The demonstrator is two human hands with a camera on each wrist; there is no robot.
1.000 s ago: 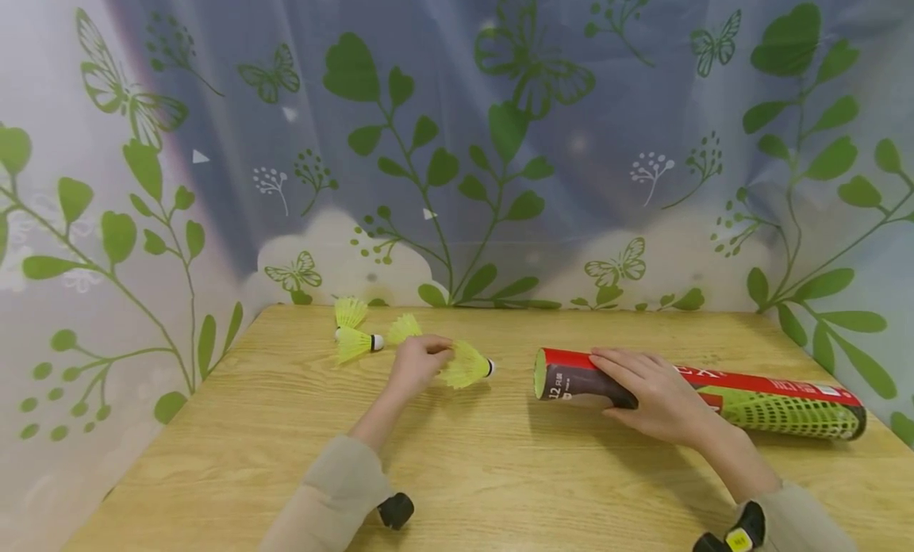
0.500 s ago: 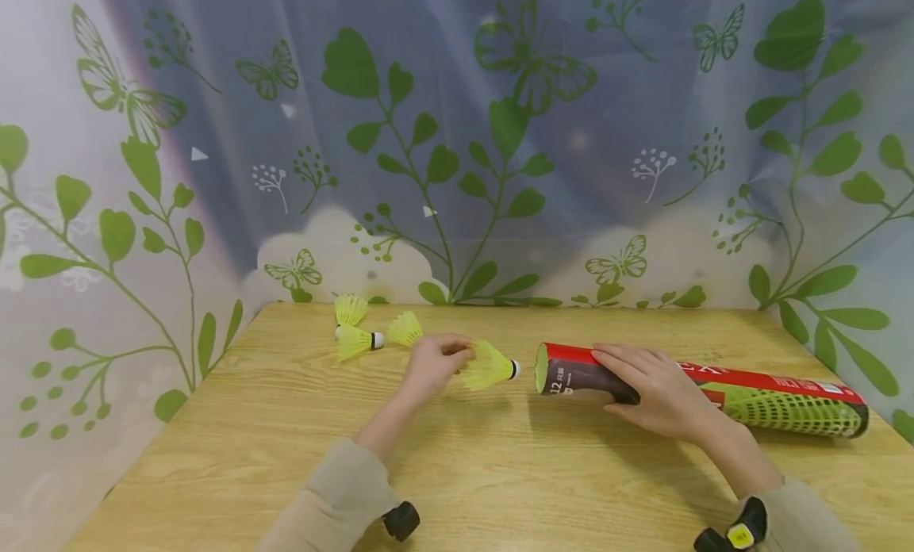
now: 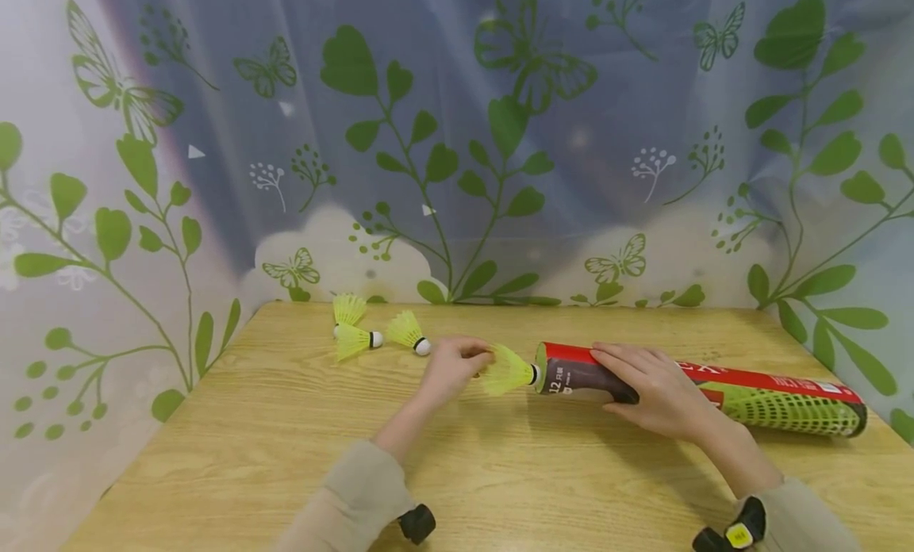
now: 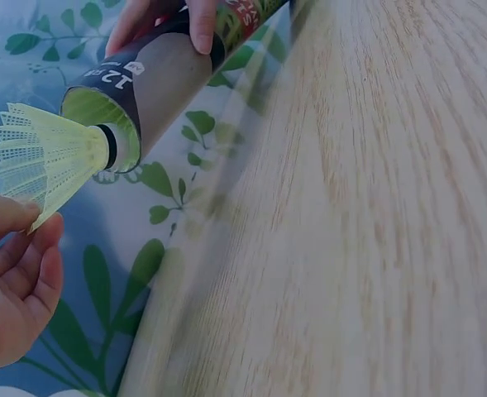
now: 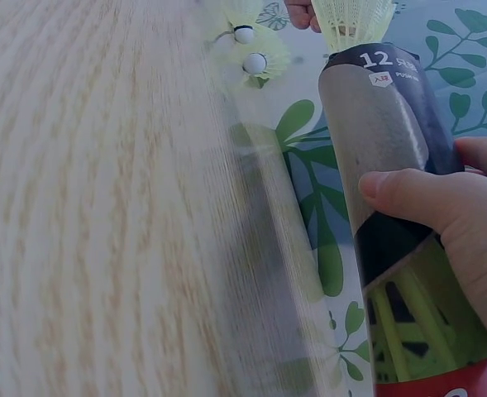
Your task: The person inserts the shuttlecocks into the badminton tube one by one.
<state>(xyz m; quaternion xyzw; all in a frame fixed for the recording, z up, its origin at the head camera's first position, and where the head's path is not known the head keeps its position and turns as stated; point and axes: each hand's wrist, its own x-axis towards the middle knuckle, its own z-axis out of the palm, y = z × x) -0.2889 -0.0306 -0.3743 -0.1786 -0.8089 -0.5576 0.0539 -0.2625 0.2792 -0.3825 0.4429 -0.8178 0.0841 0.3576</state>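
Observation:
My left hand (image 3: 451,369) pinches the skirt edge of a yellow shuttlecock (image 3: 505,369) between thumb and fingers. Its white cork tip, with a black band, sits at the mouth of a shuttlecock tube (image 3: 778,401); in the left wrist view the cork (image 4: 123,147) is just inside the rim. Red, black and green, the tube lies on its side with its open end facing left. My right hand (image 3: 660,393) grips it near that end, thumb on the near side and fingers over the top, as the right wrist view also shows the thumb (image 5: 404,194).
Three more yellow shuttlecocks lie at the back left of the wooden table (image 3: 457,473): one (image 3: 408,332) alone near my left hand, another (image 3: 357,342) in front of a third (image 3: 349,308). A patterned curtain (image 3: 457,139) hangs behind the table.
My left hand has carried the shuttlecock rightward until its cork reached the tube's mouth. The lone shuttlecock behind that hand has come into full view. The right hand and tube have stayed nearly still.

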